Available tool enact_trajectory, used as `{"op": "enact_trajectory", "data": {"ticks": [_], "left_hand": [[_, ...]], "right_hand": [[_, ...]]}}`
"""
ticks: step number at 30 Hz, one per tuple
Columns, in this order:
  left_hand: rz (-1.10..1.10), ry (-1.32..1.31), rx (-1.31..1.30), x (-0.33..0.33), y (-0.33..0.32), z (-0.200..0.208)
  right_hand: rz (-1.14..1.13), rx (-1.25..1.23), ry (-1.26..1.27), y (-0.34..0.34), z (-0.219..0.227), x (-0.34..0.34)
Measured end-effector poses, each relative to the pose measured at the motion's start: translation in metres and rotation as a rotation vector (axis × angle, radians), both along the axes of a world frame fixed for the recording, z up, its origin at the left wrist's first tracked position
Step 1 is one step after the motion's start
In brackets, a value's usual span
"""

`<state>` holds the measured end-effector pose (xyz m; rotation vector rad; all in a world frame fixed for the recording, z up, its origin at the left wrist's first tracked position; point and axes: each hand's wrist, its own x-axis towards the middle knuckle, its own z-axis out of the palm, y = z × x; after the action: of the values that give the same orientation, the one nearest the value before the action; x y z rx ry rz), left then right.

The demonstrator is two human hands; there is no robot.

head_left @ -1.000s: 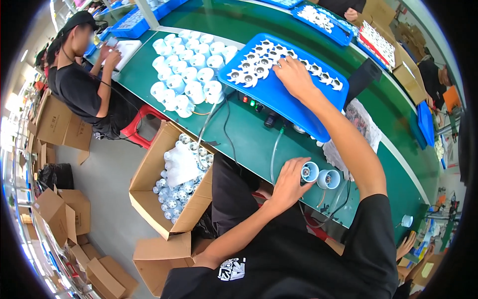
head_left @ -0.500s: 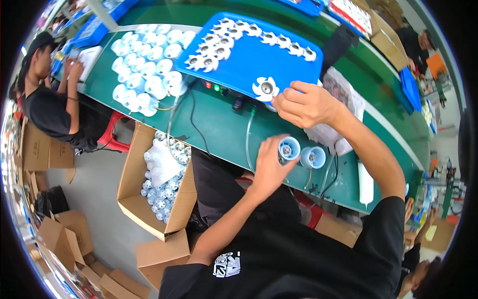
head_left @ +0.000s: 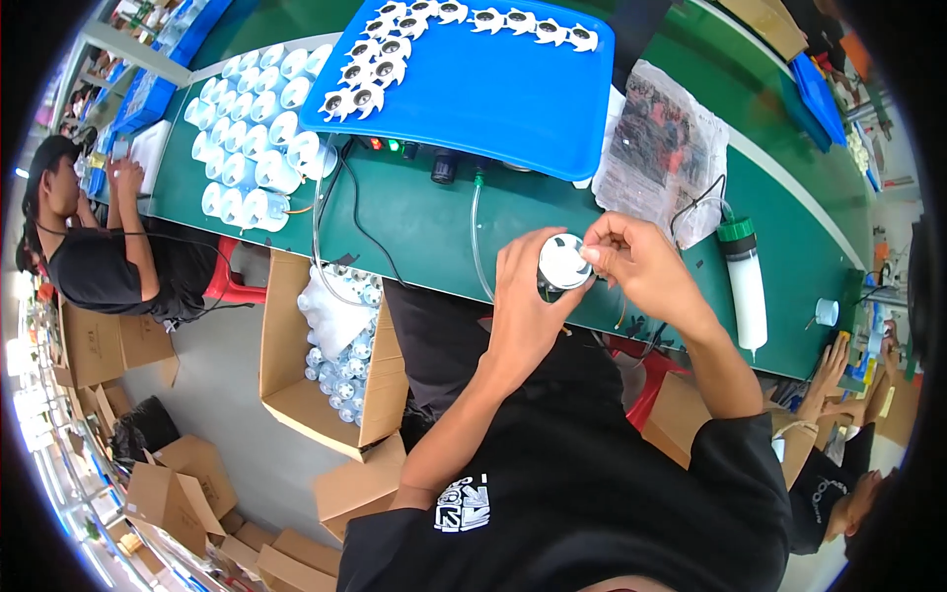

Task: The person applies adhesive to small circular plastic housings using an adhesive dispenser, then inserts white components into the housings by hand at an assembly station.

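Observation:
A white bladed fan wheel sits over the mouth of a light-blue cup-shaped housing, which is mostly hidden by my fingers. My left hand is wrapped round that housing from the left. From the right, my right hand pinches the edge of the fan wheel between thumb and forefinger. Behind them, the blue tray bears several more white fan wheels along its left and far edges. The second blue housing is not visible now; my right hand covers its spot.
Many translucent blue housings stand at the bench's left. A white tube with a green cap and a plastic bag lie right. A clear hose and cables cross the green bench. An open carton holds parts; a co-worker sits left.
My right hand has brought a fan wheel from over the tray's near edge down onto the housing in my left hand. The view has shifted, so the tray sits higher.

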<state>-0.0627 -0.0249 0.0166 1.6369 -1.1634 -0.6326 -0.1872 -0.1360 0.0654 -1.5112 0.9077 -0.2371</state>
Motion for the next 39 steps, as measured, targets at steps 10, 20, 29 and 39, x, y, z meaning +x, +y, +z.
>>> {"op": "enact_trajectory", "data": {"ticks": [10, 20, 29, 39], "left_hand": [[0.073, -0.104, -0.025, -0.002, 0.002, -0.005], [0.006, -0.103, -0.073, 0.000, 0.008, 0.003], [-0.015, -0.148, -0.039, 0.004, 0.015, 0.008], [0.377, -0.005, -0.018, 0.077, 0.016, -0.005]], "right_hand": [[0.007, -0.563, 0.088, 0.012, 0.014, 0.004], [0.336, -0.851, -0.003, 0.003, 0.019, -0.004], [0.471, -0.776, 0.075, 0.010, 0.053, 0.006], [0.190, -0.660, -0.009, -0.057, 0.047, 0.029]]}}
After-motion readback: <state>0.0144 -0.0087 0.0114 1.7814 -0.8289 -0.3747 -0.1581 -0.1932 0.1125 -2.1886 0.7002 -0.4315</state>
